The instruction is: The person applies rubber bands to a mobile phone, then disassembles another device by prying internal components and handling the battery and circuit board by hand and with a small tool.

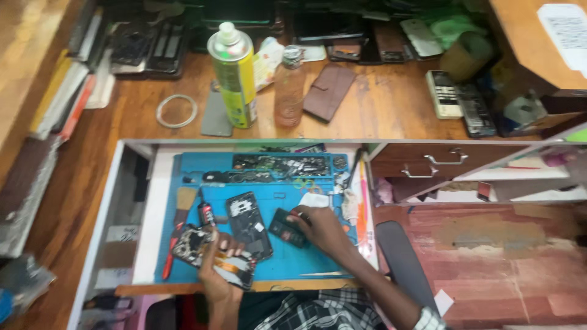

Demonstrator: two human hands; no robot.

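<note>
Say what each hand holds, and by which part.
Left hand holds an opened phone by its lower edge, thumb on top. Right hand touches a small dark part at its right end; whether gripped cannot be told.

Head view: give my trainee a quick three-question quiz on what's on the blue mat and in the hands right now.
1. True or false: the left hand holds an opened phone over the blue mat.
2. What does the right hand touch? A) spray can B) small black part C) brush
3. Which stands nearer the spray can on the wooden desk: the clear bottle or the remote?

Key
1. True; its insides and an orange flex show.
2. B; the fingers rest on the black part on the mat. The brush lies at the mat's left edge.
3. The bottle, just right of the can.
</note>
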